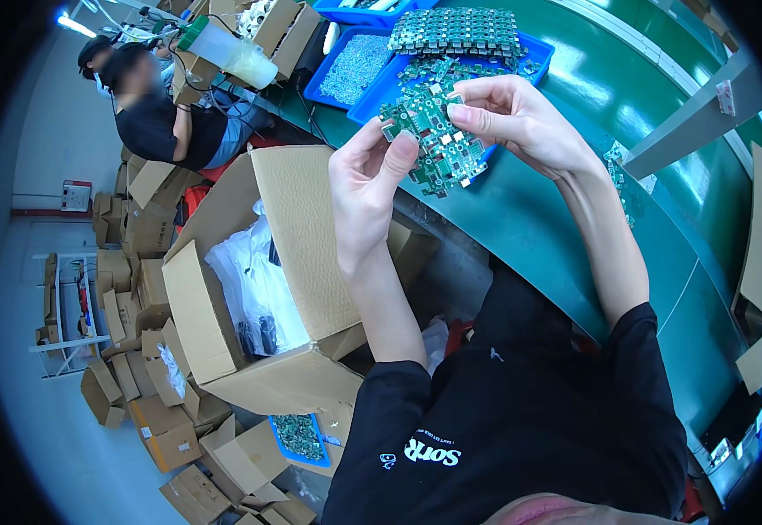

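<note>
A green circuit board panel (440, 147), made of several small joined boards with metal connectors, is held up in front of me. My left hand (372, 171) pinches its left edge between thumb and fingers. At its upper right, my right hand (516, 118) grips the board, thumb on the near face and fingers behind. Just beyond is a blue tray (534, 54) with loose small green boards in it. A stack of board panels (455, 31) rests over the tray's far part.
A second blue tray (356, 70) of small pale parts stands left of the boards on the green table (608, 210). An open cardboard box (306, 249) with white plastic sits at my left. A grey post (696, 118) rises at the right. Another person (166, 114) sits at far left.
</note>
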A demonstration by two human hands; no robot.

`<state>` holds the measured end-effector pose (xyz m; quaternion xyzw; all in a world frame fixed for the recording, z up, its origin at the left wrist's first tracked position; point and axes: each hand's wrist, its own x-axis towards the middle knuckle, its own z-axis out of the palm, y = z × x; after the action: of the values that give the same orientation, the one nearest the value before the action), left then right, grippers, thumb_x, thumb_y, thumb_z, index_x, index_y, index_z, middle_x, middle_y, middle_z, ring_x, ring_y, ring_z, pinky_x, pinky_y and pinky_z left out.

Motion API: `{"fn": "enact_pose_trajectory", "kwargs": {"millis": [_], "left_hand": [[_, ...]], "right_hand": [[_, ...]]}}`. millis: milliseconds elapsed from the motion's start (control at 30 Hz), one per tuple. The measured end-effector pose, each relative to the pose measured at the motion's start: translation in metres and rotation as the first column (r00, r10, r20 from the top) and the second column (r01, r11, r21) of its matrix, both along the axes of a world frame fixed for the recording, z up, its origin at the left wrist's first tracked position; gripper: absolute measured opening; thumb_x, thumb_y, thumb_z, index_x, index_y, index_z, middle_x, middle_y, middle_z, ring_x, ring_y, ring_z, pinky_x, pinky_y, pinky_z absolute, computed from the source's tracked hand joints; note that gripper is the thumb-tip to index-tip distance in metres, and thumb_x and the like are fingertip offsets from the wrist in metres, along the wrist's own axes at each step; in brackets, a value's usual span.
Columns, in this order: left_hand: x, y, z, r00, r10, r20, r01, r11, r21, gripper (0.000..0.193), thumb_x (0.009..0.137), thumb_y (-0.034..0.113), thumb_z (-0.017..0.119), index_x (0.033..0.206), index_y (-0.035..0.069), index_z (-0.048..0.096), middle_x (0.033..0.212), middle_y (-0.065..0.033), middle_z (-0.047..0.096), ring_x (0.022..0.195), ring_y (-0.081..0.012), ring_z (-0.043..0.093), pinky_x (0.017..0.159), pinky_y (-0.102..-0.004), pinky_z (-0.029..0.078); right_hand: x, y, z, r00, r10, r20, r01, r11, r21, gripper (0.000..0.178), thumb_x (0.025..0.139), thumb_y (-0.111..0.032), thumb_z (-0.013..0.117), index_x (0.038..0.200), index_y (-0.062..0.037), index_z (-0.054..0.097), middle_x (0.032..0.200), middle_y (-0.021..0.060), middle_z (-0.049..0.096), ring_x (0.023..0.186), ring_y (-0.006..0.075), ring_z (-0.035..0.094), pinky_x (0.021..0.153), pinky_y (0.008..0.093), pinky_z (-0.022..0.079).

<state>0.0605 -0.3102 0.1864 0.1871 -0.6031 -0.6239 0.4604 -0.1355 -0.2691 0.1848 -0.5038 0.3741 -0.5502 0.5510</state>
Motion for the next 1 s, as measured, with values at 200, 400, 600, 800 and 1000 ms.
{"fn": "enact_pose_trajectory", "kwargs": {"millis": [200,400,600,800,1000], "left_hand": [[-0.002,0.000,0.000,1.000,-0.007,-0.030,0.007,1.000,0.010,0.028,0.091,0.018,0.067,0.109,-0.004,0.063,0.094,-0.0044,0.067,0.081,-0.0074,0.059,0.072,-0.0208,0.047],[-0.003,-0.009,-0.008,0.995,-0.092,-0.038,0.092,0.996,0.000,0.030,0.091,0.018,0.067,0.110,-0.004,0.062,0.096,-0.0058,0.066,0.082,-0.0093,0.062,0.075,-0.0231,0.049],[-0.009,-0.010,-0.016,0.967,-0.166,-0.195,0.181,0.981,0.065,0.030,0.092,0.016,0.064,0.114,-0.004,0.059,0.100,-0.0085,0.066,0.087,-0.0135,0.065,0.080,-0.0285,0.053],[-0.013,-0.012,-0.012,0.973,-0.064,-0.220,0.092,0.988,0.123,0.028,0.096,0.014,0.057,0.117,-0.003,0.055,0.099,-0.0105,0.064,0.090,-0.0156,0.064,0.079,-0.0297,0.054],[-0.021,-0.011,-0.006,0.970,-0.034,-0.242,0.054,0.996,0.076,0.019,0.097,0.012,0.054,0.111,0.001,0.053,0.089,-0.0094,0.060,0.084,-0.0177,0.063,0.075,-0.0295,0.054]], "right_hand": [[0.000,0.001,0.003,1.000,0.002,0.010,-0.003,1.000,0.025,0.022,0.087,-0.026,0.072,0.093,-0.0057,0.066,0.075,-0.0062,0.055,0.065,0.0018,0.047,0.058,0.0185,0.038],[-0.003,-0.005,-0.006,0.982,0.098,0.159,-0.111,0.991,0.076,0.022,0.090,-0.024,0.067,0.096,-0.0038,0.064,0.082,-0.0043,0.059,0.072,0.0021,0.055,0.062,0.0194,0.048],[-0.002,-0.005,-0.005,0.921,0.226,0.316,-0.259,0.964,0.066,0.021,0.092,-0.022,0.064,0.100,-0.0028,0.062,0.086,-0.0027,0.061,0.079,0.0022,0.059,0.065,0.0188,0.052],[0.002,-0.002,0.002,0.970,0.053,0.238,-0.063,0.997,0.033,0.020,0.092,-0.023,0.065,0.101,-0.0045,0.063,0.087,-0.0042,0.061,0.075,0.0002,0.057,0.063,0.0158,0.050],[-0.001,-0.004,0.000,0.962,-0.015,0.272,0.009,1.000,0.025,0.022,0.091,-0.025,0.067,0.103,-0.0064,0.064,0.087,-0.0059,0.061,0.075,-0.0010,0.056,0.061,0.0152,0.047]]}}
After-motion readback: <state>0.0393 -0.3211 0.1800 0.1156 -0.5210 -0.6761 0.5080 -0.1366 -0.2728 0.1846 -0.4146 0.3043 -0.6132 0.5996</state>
